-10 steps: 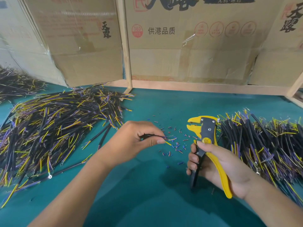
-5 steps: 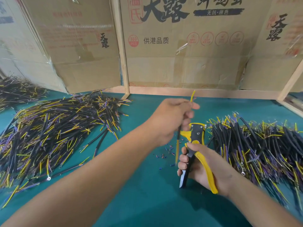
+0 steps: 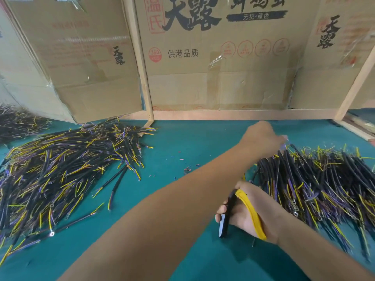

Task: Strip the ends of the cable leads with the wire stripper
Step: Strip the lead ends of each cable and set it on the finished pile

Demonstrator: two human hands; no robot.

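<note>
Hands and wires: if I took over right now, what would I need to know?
Left hand: reached across to the far edge of the right pile; blurred, so its grip is unclear.
Right hand: holds the stripper by its handles, head hidden under the left arm.
Left pile lies on the mat; insulation bits lie between the piles.
Done: some ends stripped.
Left: many leads.

Yellow-and-black-handled wire stripper (image 3: 239, 211), held upright, head hidden. Black cable leads with yellow and purple ends piled left (image 3: 60, 169) and right (image 3: 316, 179).
</note>
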